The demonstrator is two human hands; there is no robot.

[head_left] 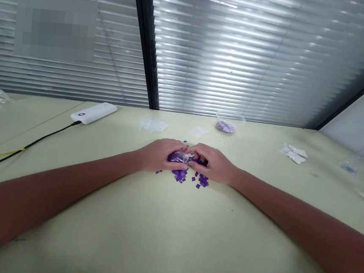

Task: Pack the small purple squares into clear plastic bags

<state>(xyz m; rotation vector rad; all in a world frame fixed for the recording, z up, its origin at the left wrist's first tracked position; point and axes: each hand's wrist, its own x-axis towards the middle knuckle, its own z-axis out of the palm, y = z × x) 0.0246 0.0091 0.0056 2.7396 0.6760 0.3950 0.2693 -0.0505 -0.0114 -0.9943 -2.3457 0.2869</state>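
My left hand [164, 155] is curled around a small clear plastic bag [178, 157] with purple pieces inside, its thumb along the near side. Facing it, my right hand [215, 164] is cupped over some purple square pieces [200, 160], fingers bent and fingertips close to the bag's right end. Whether those fingertips also pinch the bag's edge I cannot tell. Loose purple squares [179, 175] lie on the table just in front of the bag, and a second small heap [203, 181] is below my right hand. A few more squares are scattered behind the hands.
A clear round tub [230, 118] with light purple pieces stands at the back. Flat clear plastic bags [153, 124] lie left of it. A white power bank [94, 113] with a black cable is at the left. Crumpled white packaging [294, 153] lies at the right, before window blinds.
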